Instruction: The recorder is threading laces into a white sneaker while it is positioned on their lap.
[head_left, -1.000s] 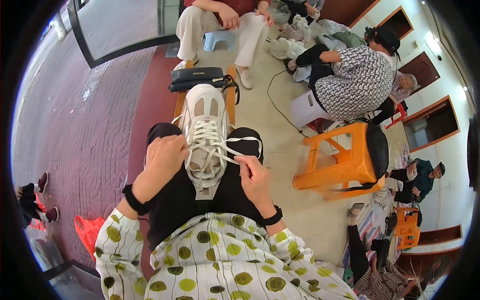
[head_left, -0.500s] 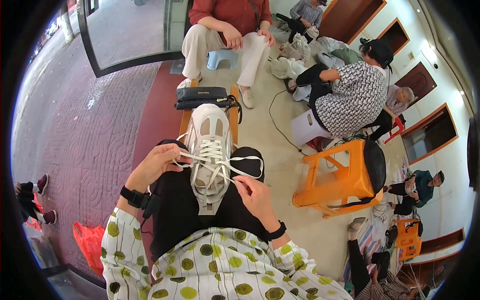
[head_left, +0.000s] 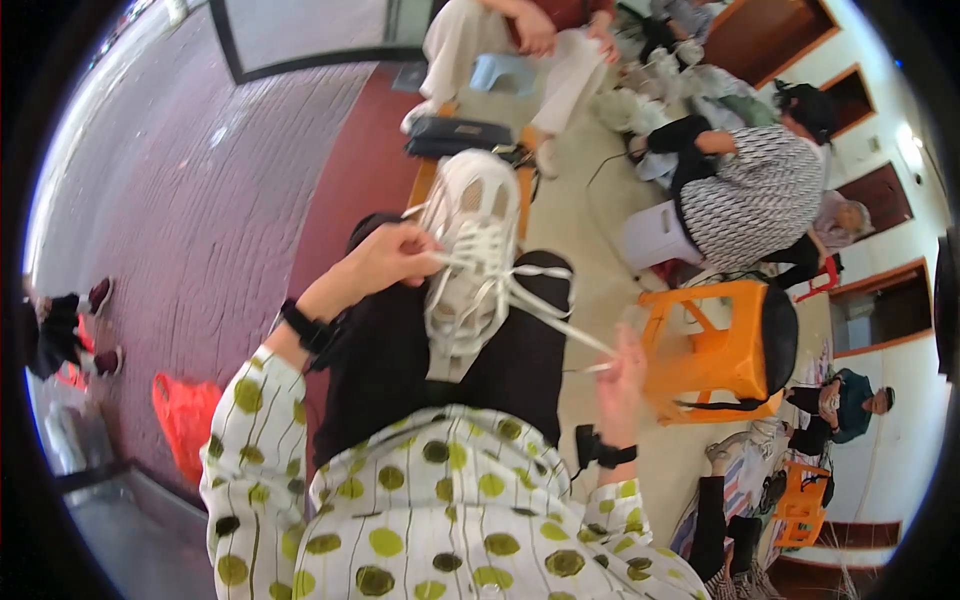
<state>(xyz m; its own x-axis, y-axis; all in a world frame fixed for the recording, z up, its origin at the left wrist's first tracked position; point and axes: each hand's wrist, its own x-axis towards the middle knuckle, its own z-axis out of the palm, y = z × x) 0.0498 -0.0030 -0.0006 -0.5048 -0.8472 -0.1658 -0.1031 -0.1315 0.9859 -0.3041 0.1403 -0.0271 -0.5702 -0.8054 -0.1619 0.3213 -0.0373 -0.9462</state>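
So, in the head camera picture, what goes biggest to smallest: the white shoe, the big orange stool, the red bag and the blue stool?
1. White shoe and big orange stool: too close to rank; the shoe looks longer, the stool wider.
2. Red bag
3. Blue stool

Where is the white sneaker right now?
In the head view, near the middle: the sneaker sits between the left hand and right hand, just below the black pouch.

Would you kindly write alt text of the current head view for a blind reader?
A person's left hand and right hand hold the white laces of a pale sneaker out to either side. A dark purse lies beyond it, an orange stool stands to the right, and other people sit nearby.
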